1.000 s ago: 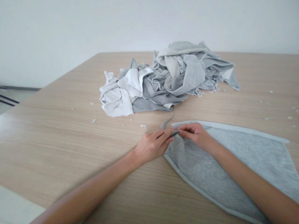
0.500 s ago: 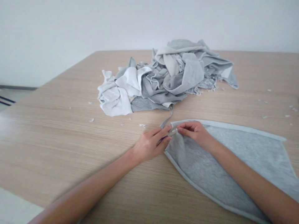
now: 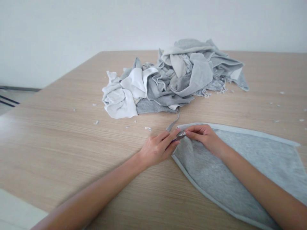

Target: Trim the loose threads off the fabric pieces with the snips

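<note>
My left hand (image 3: pixel 159 147) is closed around small thread snips (image 3: pixel 181 137), whose dark metal blade and a bit of purple show past the fingers; most of the tool is hidden. The blade lies at the near-left corner of a grey fabric piece (image 3: pixel 230 159) with pale bound edges. My right hand (image 3: pixel 203 135) pinches that corner, close to the blade tip, and its forearm crosses over the cloth. From beneath my left fingers a thin grey strip (image 3: pixel 174 121) runs up toward the pile.
A heap of grey and white cloth pieces (image 3: pixel 177 76) lies at the back of the wooden table (image 3: pixel 72 143). Small white scraps (image 3: pixel 148 128) are scattered left and right. A pale wall (image 3: pixel 120 22) stands behind the table.
The blade now shows darker and clearer by my right fingertips, where a whitish bit showed before. Both hands hold nearly the same place; the whole view has shifted slightly.
</note>
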Demonstrator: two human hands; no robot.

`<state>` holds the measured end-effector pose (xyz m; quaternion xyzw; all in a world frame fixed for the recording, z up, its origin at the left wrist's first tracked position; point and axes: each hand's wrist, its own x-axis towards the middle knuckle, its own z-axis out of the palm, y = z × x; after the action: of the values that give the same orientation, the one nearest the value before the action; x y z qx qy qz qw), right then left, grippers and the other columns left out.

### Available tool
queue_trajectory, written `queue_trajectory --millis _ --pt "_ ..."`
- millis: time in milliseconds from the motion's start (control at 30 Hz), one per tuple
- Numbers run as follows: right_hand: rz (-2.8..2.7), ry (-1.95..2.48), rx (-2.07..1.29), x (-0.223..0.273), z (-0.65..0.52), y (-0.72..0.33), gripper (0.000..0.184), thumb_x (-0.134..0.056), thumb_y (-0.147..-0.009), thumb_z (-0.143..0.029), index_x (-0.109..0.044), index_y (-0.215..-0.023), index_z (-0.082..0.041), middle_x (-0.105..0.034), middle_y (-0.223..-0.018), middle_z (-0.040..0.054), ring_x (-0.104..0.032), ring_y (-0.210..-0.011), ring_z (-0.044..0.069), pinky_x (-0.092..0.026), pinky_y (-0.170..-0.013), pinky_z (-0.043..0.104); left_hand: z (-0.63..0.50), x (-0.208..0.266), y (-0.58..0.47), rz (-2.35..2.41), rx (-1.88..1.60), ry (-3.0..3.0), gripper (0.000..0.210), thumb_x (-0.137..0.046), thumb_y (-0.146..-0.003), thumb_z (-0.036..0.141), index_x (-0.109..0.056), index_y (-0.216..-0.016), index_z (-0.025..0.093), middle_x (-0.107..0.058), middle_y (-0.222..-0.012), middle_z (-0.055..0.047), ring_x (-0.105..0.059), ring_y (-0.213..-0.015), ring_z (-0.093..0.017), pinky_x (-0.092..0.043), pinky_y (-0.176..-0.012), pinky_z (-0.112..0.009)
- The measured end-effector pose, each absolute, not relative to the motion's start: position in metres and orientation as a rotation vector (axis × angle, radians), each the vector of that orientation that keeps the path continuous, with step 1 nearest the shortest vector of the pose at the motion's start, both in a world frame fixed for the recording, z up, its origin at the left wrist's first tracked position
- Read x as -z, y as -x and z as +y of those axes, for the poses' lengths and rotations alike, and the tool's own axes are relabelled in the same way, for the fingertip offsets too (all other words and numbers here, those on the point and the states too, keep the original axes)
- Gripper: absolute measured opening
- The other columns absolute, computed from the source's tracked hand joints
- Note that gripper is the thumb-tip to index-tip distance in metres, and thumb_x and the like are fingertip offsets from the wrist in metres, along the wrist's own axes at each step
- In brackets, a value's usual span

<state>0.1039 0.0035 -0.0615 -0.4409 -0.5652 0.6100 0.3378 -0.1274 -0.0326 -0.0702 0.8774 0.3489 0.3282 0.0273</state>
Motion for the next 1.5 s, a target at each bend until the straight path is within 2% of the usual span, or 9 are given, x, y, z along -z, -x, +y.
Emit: queue_trajectory --millis 233,433,767,1500 --pt "-1.468 1.159 -1.585 0.0668 0.0050 -0.1055 0.025 -0.079 -0.075 -0.044 -0.081 -0.079 -0.019 -0.073 -0.073 0.0032 -0.058 -0.065 0.015 -0.044 -0.063 0.029 -0.0334 0.0723 0.1274 1.089 -0.988 -2.731 0.039 -0.051 -0.105 0.029 -0.051 -0.141 0.015 -0.071 -0.090 -0.006 -0.069 -0.069 -0.013 -0.057 -0.060 -0.021" --pt "-1.461 1.142 -1.602 0.0673 0.0052 -0.1066 0.023 -0.080 -0.074 -0.043 -0.081 -0.081 -0.020 -0.075 -0.079 0.0038 -0.061 -0.070 0.017 -0.047 -0.069 0.030 -0.0341 0.0712 0.1270 1.102 -0.998 -2.742 0.038 -0.050 -0.105 0.029 -0.051 -0.140 0.014 -0.071 -0.089 -0.006 -0.069 -0.069 -0.013 -0.057 -0.060 -0.021" --pt "-1.446 1.116 -1.653 0.0660 0.0045 -0.1053 0.023 -0.081 -0.074 -0.043 -0.082 -0.082 -0.021 -0.076 -0.079 0.0041 -0.062 -0.071 0.017 -0.046 -0.070 0.031 -0.0350 0.0680 0.1253 1.114 -1.014 -2.792 0.035 -0.051 -0.105 0.029 -0.054 -0.136 0.012 -0.072 -0.088 -0.005 -0.069 -0.066 -0.011 -0.055 -0.056 -0.019" --pt "-1.353 1.108 -1.697 0.0661 0.0037 -0.1056 0.016 -0.082 -0.072 -0.036 -0.081 -0.077 -0.020 -0.071 -0.070 0.0004 -0.054 -0.061 0.011 -0.041 -0.063 0.026 -0.0347 0.0691 0.1250 1.112 -0.986 -2.837 0.032 -0.049 -0.106 0.028 -0.055 -0.133 0.012 -0.073 -0.087 -0.004 -0.069 -0.063 -0.011 -0.056 -0.054 -0.020"
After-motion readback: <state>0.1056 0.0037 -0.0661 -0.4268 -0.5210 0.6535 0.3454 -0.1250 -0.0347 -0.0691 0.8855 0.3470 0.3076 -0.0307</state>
